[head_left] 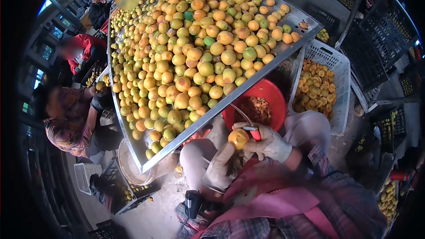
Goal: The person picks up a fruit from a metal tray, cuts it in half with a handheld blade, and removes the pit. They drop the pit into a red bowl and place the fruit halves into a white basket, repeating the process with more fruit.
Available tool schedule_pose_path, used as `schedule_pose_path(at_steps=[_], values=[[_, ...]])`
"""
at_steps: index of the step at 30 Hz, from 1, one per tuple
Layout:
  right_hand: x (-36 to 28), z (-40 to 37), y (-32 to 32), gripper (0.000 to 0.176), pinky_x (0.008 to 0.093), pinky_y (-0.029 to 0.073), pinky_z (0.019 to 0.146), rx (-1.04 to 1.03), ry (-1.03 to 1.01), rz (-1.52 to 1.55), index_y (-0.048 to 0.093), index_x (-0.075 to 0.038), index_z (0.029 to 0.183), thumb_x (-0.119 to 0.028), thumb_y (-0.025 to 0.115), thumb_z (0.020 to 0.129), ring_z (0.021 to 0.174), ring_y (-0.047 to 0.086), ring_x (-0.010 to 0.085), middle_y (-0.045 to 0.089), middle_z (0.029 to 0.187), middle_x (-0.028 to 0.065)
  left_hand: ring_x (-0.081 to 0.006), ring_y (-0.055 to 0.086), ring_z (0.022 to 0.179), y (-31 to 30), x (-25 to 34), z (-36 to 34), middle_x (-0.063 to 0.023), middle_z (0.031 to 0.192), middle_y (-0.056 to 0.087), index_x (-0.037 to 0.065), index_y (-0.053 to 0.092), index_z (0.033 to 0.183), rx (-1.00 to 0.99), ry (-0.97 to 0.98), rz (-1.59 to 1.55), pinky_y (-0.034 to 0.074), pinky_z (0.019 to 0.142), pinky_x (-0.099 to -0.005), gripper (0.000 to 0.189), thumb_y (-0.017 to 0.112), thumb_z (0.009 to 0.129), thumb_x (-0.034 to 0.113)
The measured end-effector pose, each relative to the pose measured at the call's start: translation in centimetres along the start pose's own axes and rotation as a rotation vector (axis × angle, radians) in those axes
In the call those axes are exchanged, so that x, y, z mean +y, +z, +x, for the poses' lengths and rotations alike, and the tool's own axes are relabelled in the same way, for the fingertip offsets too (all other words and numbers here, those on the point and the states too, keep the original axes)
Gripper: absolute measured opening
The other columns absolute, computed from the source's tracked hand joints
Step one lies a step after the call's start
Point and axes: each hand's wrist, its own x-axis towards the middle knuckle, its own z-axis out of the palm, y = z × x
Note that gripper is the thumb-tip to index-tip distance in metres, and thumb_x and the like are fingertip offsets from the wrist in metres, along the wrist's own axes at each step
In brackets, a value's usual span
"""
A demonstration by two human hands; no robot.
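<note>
My left hand (220,167), in a pale glove, is closed around a yellow-orange apricot (238,138) in front of my lap. Close on its right, my gloved right hand (275,144) grips a small knife (255,134) with a red handle. The knife's blade is hard to make out beside the fruit. Just beyond my hands stands a red bucket (279,95) with brown pits (256,109) in it. A large heap of whole apricots (190,57) covers the metal-edged table (212,110) ahead of me.
A white crate (343,79) with apricot halves (315,89) stands right of the bucket. Under the table's near corner sits a pale tub (128,161). Black crates (369,40) are stacked at right. Co-workers (73,119) sit along the table's left side.
</note>
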Motion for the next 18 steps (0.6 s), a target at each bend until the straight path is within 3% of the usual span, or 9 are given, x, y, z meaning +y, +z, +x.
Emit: schedule_pose_path(at_steps=[2,5,8,11,13,14,16,17,18], values=[[0.1,0.5,0.8,0.059,0.0189,0.046,0.044,-0.053,0.031,-0.09,0.039,-0.008,0.143,-0.004,0.06,0.087,0.07,0.064,0.0111,0.061,0.111,0.0092,-0.0241,0.052,0.119,0.8,0.5,-0.9,-0.0123,0.13,0.053,0.003,0.042,0.137,0.048,0.134,0.116,0.038,0.106,-0.0405,0.055,0.061,0.093,0.031],[0.5,1.3,3.0,0.051,0.0194,0.045,0.042,-0.084,-0.08,-0.111,0.04,-0.008,0.142,-0.012,0.056,0.093,0.066,0.062,0.0107,0.062,0.1,0.0071,-0.0244,0.052,0.119,0.1,1.9,-2.6,-0.0116,0.127,0.054,0.003,0.043,0.136,0.064,0.267,0.234,0.039,0.106,-0.0404,0.059,0.065,0.09,0.032],[-1.2,1.1,5.5,0.035,0.0195,0.042,0.038,0.021,-0.042,-0.168,0.047,-0.006,0.128,-0.029,0.044,0.101,0.052,0.054,0.0087,0.058,0.077,0.0032,-0.0242,0.053,0.118,0.1,3.8,-5.6,-0.0104,0.122,0.056,0.004,0.044,0.135,0.156,0.442,0.252,0.039,0.106,-0.0401,0.06,0.068,0.087,0.032],[-0.5,2.1,7.4,0.03,0.0208,0.042,0.04,-0.107,0.043,-0.165,0.049,-0.006,0.118,-0.031,0.043,0.102,0.052,0.054,0.0078,0.057,0.074,0.0023,-0.0229,0.052,0.119,-2.8,4.8,-8.0,-0.0097,0.129,0.054,0.007,0.044,0.136,0.209,0.573,0.106,0.041,0.104,-0.0387,0.057,0.065,0.091,0.033],[0.1,3.7,10.6,0.029,0.0219,0.042,0.043,-0.346,0.043,-0.297,0.051,-0.006,0.11,-0.033,0.042,0.103,0.051,0.053,0.0076,0.056,0.071,0.0014,-0.0239,0.048,0.126,-4.3,5.9,-10.4,-0.0102,0.137,0.05,0.007,0.043,0.138,0.21,0.699,-0.047,0.04,0.107,-0.0406,0.059,0.062,0.092,0.039],[1.0,3.9,12.2,0.026,0.0244,0.042,0.049,-0.309,-0.02,-0.368,0.053,-0.004,0.103,-0.029,0.047,0.102,0.054,0.054,0.0081,0.055,0.071,0.0014,-0.0239,0.048,0.126,-5.1,6.1,-11.0,-0.0102,0.137,0.05,0.007,0.043,0.138,0.22,0.726,-0.051,0.04,0.107,-0.0406,0.059,0.062,0.092,0.039],[4.5,6.6,14.1,0.02,0.0307,0.045,0.055,-0.347,-0.409,-0.549,0.054,-0.002,0.1,-0.022,0.055,0.098,0.06,0.059,0.0166,0.057,0.073,0.0058,-0.0248,0.047,0.126,-7.0,6.8,-12.4,-0.0109,0.137,0.05,0.007,0.041,0.139,0.153,0.797,-0.152,0.038,0.109,-0.0427,0.06,0.062,0.093,0.039],[5.9,7.9,15.2,0.018,0.0379,0.047,0.061,-0.304,-0.691,-0.703,0.054,0.0,0.1,-0.016,0.06,0.094,0.069,0.062,0.0298,0.06,0.077,0.0125,-0.0262,0.046,0.128,-7.8,7.2,-13.2,-0.011,0.138,0.049,0.006,0.039,0.14,0.099,0.818,-0.14,0.035,0.111,-0.0435,0.063,0.06,0.093,0.041],[5.4,8.2,16.5,0.021,0.0414,0.048,0.064,-0.37,-0.561,-0.748,0.054,0.002,0.103,-0.016,0.061,0.093,0.074,0.061,0.0389,0.062,0.082,0.0181,-0.0262,0.046,0.128,-7.9,7.6,-14.0,-0.011,0.138,0.049,0.006,0.039,0.14,0.108,0.846,-0.142,0.035,0.111,-0.0435,0.063,0.06,0.093,0.041]])
